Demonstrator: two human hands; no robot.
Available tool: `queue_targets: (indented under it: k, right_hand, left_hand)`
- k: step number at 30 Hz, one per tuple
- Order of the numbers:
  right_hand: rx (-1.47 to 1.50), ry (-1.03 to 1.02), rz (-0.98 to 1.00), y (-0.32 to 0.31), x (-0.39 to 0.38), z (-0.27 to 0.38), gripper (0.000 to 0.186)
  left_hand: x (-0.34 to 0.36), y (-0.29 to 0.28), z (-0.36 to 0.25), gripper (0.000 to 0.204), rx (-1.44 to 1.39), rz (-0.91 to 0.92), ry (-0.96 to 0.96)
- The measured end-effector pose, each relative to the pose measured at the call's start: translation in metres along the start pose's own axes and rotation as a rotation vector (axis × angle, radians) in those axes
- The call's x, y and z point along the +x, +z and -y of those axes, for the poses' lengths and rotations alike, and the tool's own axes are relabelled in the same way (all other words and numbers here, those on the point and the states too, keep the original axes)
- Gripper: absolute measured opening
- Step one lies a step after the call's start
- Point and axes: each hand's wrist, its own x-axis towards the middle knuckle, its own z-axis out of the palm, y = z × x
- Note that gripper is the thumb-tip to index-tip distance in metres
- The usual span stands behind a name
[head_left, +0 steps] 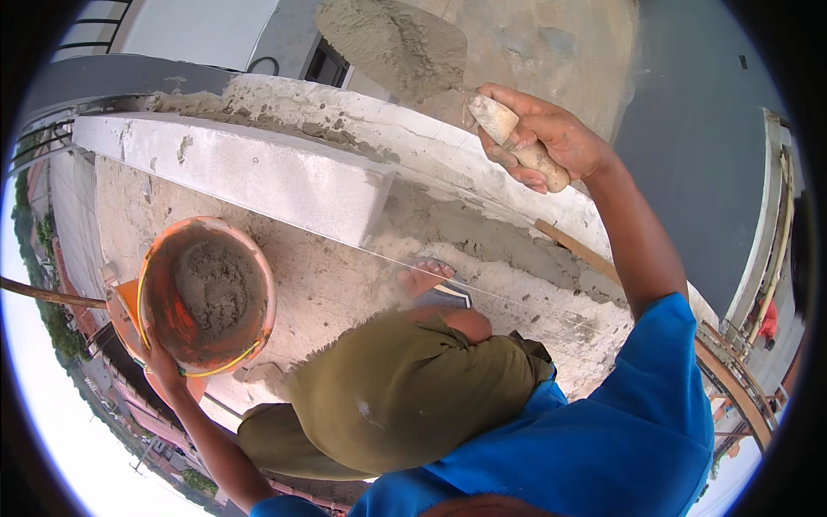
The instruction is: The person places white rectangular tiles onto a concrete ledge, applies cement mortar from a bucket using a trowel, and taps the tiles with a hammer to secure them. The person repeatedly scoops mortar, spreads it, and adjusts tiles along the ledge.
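Observation:
My right hand (538, 138), raised at the upper middle, is wrapped round the worn handle of a trowel (492, 119). Its blade carries a thick heap of wet grey mortar (392, 47) and reaches over the far side of the wall. Low on the left, my left hand (161, 362) grips the near edge of an orange bucket (269, 280) beside its yellow handle; some fingers are hidden. Grey mortar (220, 289) lies inside the bucket. Between my hands a long white block (241, 168) sits on the wall, with mortar (465, 226) spread beyond its right end.
A taut string (314, 233) runs along the block's near edge. A wooden strip (579, 250) lies on the wall to the right. My sandalled foot (426, 277) stands close below the mortar bed. A grey wall (689, 155) rises at the right; rooftops lie far below on the left.

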Motion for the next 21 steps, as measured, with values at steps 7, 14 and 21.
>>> queue_targets:
  k: [7,14,21]
  right_hand:
    - [-0.110,-0.120,-0.728,-0.089,-0.057,-0.018,0.051]
    - [-0.723,0.226,-0.835,-0.022,-0.001,-0.163,0.056]
    - [-0.733,0.060,-0.561,0.047,-0.016,-0.091,0.055]
  left_hand:
    - [-0.015,-0.009,0.000,0.057,-0.043,-0.092,-0.071]
    - [-0.010,-0.010,0.000,0.055,0.032,0.020,0.011]
    - [-0.019,0.010,-0.012,0.055,0.102,-0.027,0.036]
